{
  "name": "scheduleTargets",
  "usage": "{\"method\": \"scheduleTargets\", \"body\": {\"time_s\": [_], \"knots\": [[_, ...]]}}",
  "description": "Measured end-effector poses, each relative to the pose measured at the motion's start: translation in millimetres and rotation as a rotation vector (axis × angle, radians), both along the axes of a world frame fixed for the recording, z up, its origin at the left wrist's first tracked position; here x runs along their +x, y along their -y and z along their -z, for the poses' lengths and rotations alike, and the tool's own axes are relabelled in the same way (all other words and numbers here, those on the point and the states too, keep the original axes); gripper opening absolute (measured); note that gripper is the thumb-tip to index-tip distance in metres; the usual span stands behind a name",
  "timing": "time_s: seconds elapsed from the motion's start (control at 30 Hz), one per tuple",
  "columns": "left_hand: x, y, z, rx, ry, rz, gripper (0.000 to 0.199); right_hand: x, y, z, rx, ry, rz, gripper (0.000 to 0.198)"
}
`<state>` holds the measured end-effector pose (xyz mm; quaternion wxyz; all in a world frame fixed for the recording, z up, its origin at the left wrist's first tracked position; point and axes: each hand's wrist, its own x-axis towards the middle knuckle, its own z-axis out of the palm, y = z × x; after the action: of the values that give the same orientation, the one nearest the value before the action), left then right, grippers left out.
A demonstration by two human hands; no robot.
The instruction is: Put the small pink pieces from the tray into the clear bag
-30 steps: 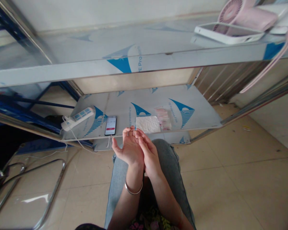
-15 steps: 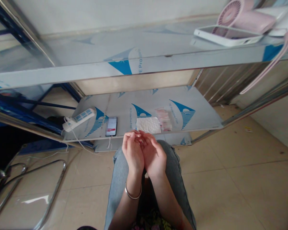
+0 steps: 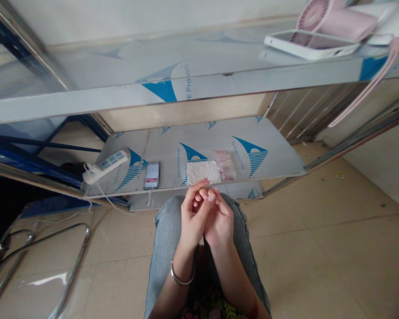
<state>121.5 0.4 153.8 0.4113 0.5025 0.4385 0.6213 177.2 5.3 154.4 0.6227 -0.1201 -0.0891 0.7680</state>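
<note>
My left hand (image 3: 193, 218), with a silver bangle on its wrist, meets my right hand (image 3: 218, 220) above my knees. The fingers of both hands are curled in and touch one another, the left thumb lying across towards the right fingertips. Whether anything small is between them is hidden. Just beyond the fingertips, a flat white packet (image 3: 203, 171) lies at the front edge of the lower shelf (image 3: 166, 150). Beside it is a clear bag of thin pinkish sticks (image 3: 224, 164). A phone (image 3: 152, 175) with a cable plugged in lies to the left.
A white power strip (image 3: 105, 166) sits on the lower shelf's left end, its cord hanging down. Above, the upper shelf (image 3: 119, 73) carries a white-edged phone (image 3: 310, 44) and a pink hand fan (image 3: 335, 24) with a dangling strap. A metal chair frame (image 3: 80, 257) stands at left.
My hands were cupped side by side, palms up; now the fingers curl together and the left thumb crosses towards the right hand. The view has shifted slightly.
</note>
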Motion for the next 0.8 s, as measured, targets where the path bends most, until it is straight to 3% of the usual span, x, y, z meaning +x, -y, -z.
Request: {"method": "scheduleTargets", "body": {"time_s": [0.27,0.57,0.8], "knots": [[-4.3,0.4,-2.5,-0.1,0.121,0.044,0.023,-2.2,1.5,-1.8,-0.044,0.009,-0.026,0.036],[-6.3,1.1,-0.6,-0.061,0.1,0.072,0.028,-0.5,0.5,-1.6,-0.044,0.065,-0.008,0.036],[-5.1,0.4,-1.7,-0.013,0.014,0.06,0.039,0.3,0.7,-3.9,0.034,0.125,0.023,0.045]]}}
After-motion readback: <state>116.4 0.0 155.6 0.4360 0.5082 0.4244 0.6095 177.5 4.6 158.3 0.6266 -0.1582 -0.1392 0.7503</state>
